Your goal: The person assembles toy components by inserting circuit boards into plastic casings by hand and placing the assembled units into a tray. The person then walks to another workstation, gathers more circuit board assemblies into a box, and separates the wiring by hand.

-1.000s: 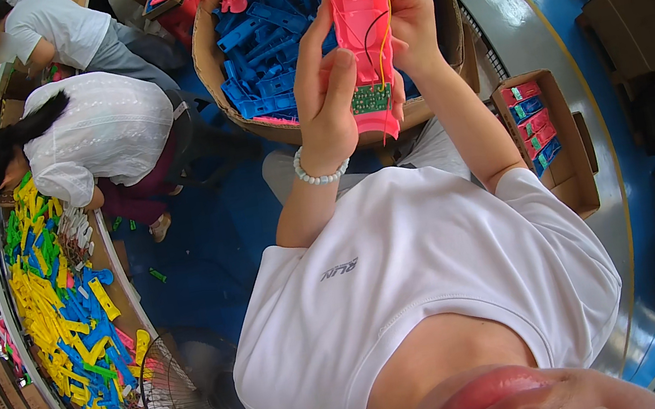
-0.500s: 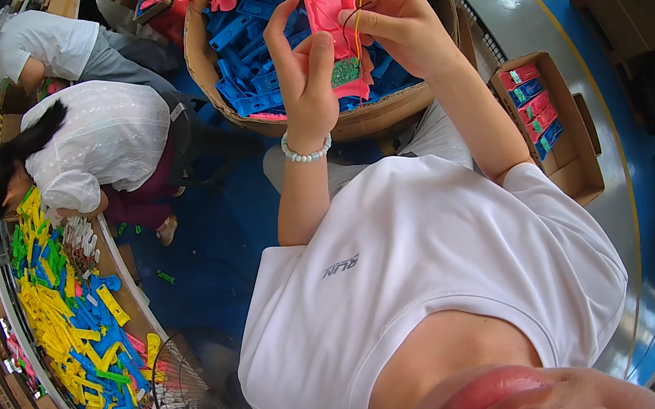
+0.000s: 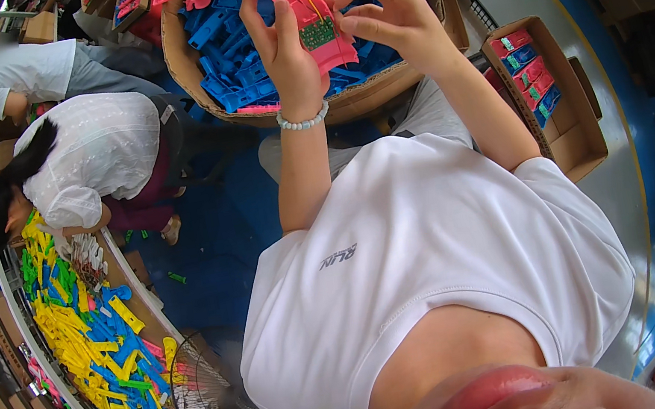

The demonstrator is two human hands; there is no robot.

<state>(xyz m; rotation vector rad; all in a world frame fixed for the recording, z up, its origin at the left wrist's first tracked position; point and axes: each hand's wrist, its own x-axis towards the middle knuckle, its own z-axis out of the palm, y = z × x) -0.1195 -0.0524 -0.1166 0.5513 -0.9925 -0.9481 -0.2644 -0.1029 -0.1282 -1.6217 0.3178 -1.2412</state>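
Note:
I hold a pink plastic shell (image 3: 300,1) up in front of me with both hands. A small green circuit board (image 3: 319,33) sits in its lower part, and thin wires run up the inside. My left hand (image 3: 282,47), with a bead bracelet at the wrist, grips the shell's left edge. My right hand (image 3: 381,15) pinches its right edge beside the circuit board. Behind the shell stands a large cardboard box (image 3: 365,94) full of blue plastic parts (image 3: 232,47).
A smaller cardboard box (image 3: 572,137) with red and blue pieces stands at the right. Two other people in white tops (image 3: 98,152) work at the left by a curved bench (image 3: 89,331) heaped with yellow, blue and green parts. A floor fan (image 3: 210,406) is at lower left.
The pink shell and both hands have shifted up and away from me toward the top of the picture. My fingers have moved closer to the circuit board.

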